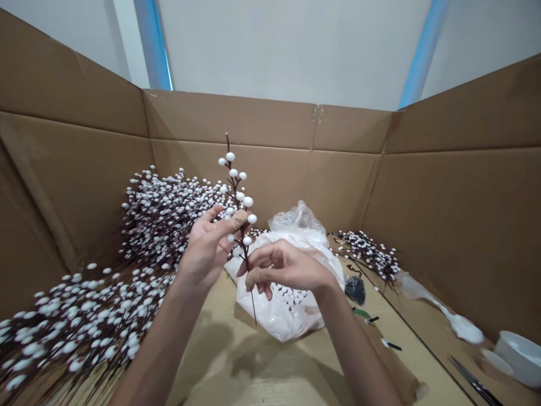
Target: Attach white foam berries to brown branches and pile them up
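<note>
An artificial berry stem point(234, 183) with white round berries on a dark brown stalk stands nearly upright between my hands. My left hand point(207, 242) pinches its middle between thumb and fingers, with tape wrapped round the thumb. Lower down, my right hand point(283, 268) closes on the stalk, its thumb also taped, and the thin bare end sticks out below. Behind the right hand lies a clear plastic bag point(291, 321) with loose white berries point(289, 296) in it. Part of the stem is hidden by my fingers.
Bundles of white berry stems point(164, 211) are heaped at the left, with more stems point(80, 316) nearer. A smaller bunch point(372, 254) lies at the right, near a dark packet point(355, 289). Scissors point(473, 380) and a white bowl point(522, 358) sit at the right. Cardboard walls point(270, 121) surround the table.
</note>
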Demonstrator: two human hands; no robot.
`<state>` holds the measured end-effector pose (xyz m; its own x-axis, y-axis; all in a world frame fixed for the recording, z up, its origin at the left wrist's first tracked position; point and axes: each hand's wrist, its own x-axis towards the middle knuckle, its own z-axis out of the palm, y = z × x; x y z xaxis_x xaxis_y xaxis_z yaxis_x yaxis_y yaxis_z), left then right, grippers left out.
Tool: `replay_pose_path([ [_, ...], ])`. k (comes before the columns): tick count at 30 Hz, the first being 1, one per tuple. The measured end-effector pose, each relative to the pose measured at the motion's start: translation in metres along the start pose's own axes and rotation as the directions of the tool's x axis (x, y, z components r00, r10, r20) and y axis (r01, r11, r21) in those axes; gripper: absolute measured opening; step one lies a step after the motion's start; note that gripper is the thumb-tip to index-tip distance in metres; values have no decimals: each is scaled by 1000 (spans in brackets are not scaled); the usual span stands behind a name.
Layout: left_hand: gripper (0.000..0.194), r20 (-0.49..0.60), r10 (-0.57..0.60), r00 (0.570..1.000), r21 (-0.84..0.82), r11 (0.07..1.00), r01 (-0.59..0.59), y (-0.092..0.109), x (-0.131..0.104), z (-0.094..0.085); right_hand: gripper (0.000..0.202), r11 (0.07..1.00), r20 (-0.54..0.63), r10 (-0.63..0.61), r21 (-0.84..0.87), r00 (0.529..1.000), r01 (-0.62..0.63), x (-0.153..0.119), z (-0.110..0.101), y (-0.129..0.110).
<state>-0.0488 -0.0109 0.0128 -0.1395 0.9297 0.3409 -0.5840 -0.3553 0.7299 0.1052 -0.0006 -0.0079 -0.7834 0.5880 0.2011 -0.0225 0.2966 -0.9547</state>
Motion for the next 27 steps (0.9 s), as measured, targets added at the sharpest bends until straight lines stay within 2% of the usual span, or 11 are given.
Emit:
replay_pose_path([
  [4, 38, 43, -19, 999, -15, 1000, 20, 0, 2, -3, 27, 999, -5, -29, 14, 1000, 29, 4, 8, 1],
  [9, 43, 239, -49, 970, 61, 997, 35, 4, 10, -15, 30, 999, -46, -23, 40, 999, 25, 5, 6, 5],
  [11, 41, 261, -41, 964, 83, 996, 20, 9, 14, -22, 30, 1000, -83, -8, 4, 996, 8, 5, 7, 5],
  [14, 41, 239, 71, 968, 97, 991, -97, 19, 16, -28, 25, 995, -140, 8, -98, 990, -21, 7, 12, 7],
  [18, 37, 122, 248, 961, 223, 937, -269, 28, 11, -29, 20, 945, -223, -30, -325, 974, -46, 11, 20, 14],
  [22, 28, 43, 420, 906, 352, 842, -408, 26, 8, -26, 20, 823, -286, -144, -566, 947, -46, 12, 27, 18],
  [24, 26, 20, 440, 898, 360, 834, -418, 25, 8, -24, 20, 782, -303, -175, -621, 937, -54, 11, 30, 19],
  [27, 24, 3, 420, 908, 326, 858, -398, 24, 7, -21, 21, 737, -307, -200, -673, 930, -64, 11, 36, 21],
])
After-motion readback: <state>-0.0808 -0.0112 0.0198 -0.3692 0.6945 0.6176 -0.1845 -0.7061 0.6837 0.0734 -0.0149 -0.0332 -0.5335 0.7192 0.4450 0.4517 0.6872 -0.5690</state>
